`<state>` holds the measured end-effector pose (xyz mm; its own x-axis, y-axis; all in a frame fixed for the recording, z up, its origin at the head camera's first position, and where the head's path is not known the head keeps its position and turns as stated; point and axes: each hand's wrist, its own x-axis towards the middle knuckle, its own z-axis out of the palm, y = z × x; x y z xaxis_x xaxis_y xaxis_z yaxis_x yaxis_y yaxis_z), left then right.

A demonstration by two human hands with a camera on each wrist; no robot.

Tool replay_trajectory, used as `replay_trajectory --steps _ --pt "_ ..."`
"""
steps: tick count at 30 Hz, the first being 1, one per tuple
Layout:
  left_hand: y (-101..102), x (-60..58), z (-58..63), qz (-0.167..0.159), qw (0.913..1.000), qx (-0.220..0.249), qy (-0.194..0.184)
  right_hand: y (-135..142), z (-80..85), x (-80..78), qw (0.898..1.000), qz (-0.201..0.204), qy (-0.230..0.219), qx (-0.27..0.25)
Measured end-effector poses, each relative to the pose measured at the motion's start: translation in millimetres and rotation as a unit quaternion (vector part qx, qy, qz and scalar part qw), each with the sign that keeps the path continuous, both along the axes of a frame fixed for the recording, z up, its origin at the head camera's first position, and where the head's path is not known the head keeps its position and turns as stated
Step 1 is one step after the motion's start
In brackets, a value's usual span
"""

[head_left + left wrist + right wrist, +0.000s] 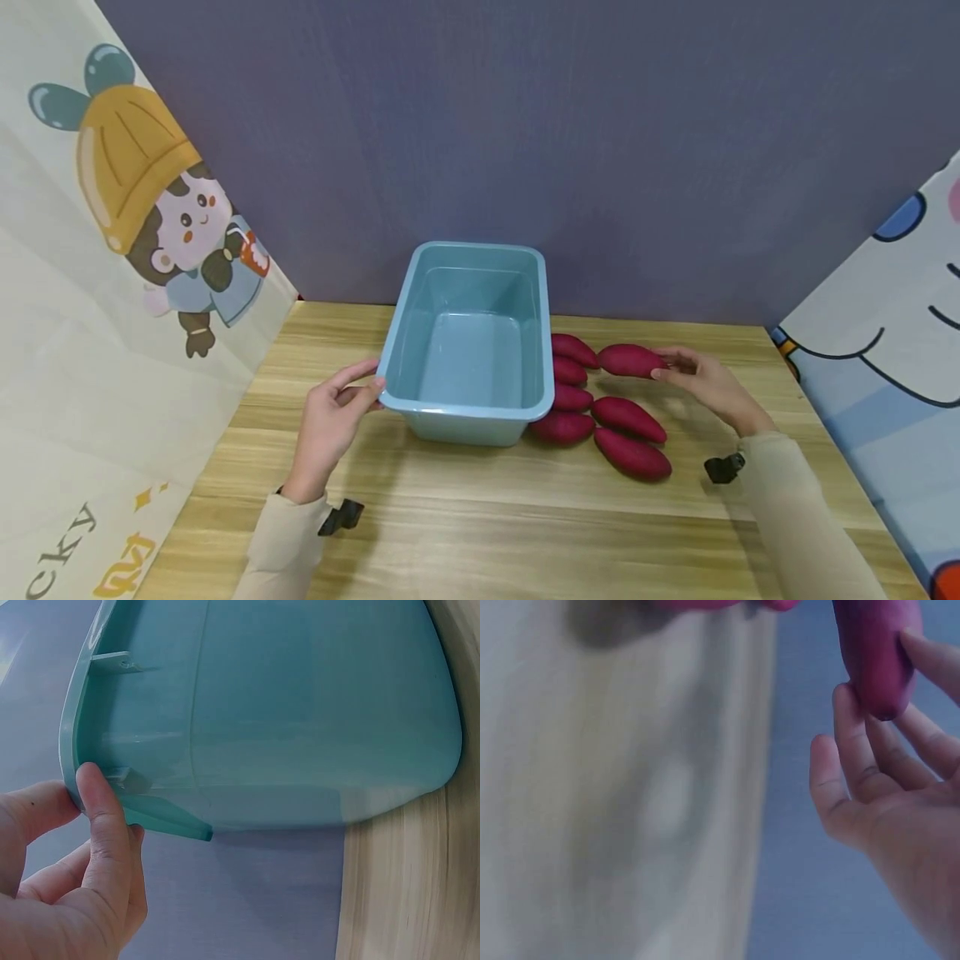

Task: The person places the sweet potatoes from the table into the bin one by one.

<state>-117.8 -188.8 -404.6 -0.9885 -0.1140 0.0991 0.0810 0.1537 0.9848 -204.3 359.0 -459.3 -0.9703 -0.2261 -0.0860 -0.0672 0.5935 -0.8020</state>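
Note:
A light blue plastic bin (480, 425) stands on the wooden table, with nothing visible inside it. At its near left corner my left hand (335, 421) pinches the rim between thumb and fingers; the left wrist view shows the fingertips (96, 780) at the lip. My right hand (708, 387) holds the right end of a purple-red sweet potato (632, 361) between thumb and fingers. In the right wrist view this sweet potato (881, 664) points down into the fingers. Several more sweet potatoes (628, 418) lie close together right of the bin, some partly hidden by its rim.
A dark grey-blue panel (510, 125) rises behind the wooden table (480, 533). Cartoon-printed sheets flank it, one on the left (60, 250) and one on the right (892, 317). A small black camera sits on each wrist.

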Motion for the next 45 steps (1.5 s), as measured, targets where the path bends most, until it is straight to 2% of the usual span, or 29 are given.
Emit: replay_trajectory --steps 7,13,17,26,31,34,38,45 --pt "-2 -1.2 0.3 -0.005 0.9998 0.017 -0.011 -25 45.7 -2.7 1.000 -0.004 0.025 -0.007" --pt "-3 -2.0 -0.5 -0.007 0.9994 0.031 -0.012 -53 85.3 -13.3 0.998 0.002 0.066 0.000" --pt "-3 -1.3 -0.8 -0.004 0.9993 0.034 -0.014 -77 113.0 -21.6 0.998 0.002 0.065 -0.004" --pt "-4 -0.6 -2.0 0.001 0.9993 0.035 -0.013 -151 150.7 -44.0 0.994 0.035 0.101 -0.018" --pt "-3 -1.8 -3.7 0.000 0.9990 0.044 -0.008 -195 165.1 -57.5 0.993 0.045 0.106 -0.017" --pt "-1 -2.3 -4.0 0.001 0.9989 0.046 -0.005 -220 168.3 -66.6 0.993 0.047 0.104 -0.005" --pt "2 -3.6 -3.4 0.004 0.9990 0.045 0.000 -247 164.3 -78.3 0.995 0.040 0.094 0.011" --pt "6 -6.9 -2.0 0.013 0.9980 0.062 0.007 -278 150.0 -95.3 0.998 0.031 0.044 0.015"
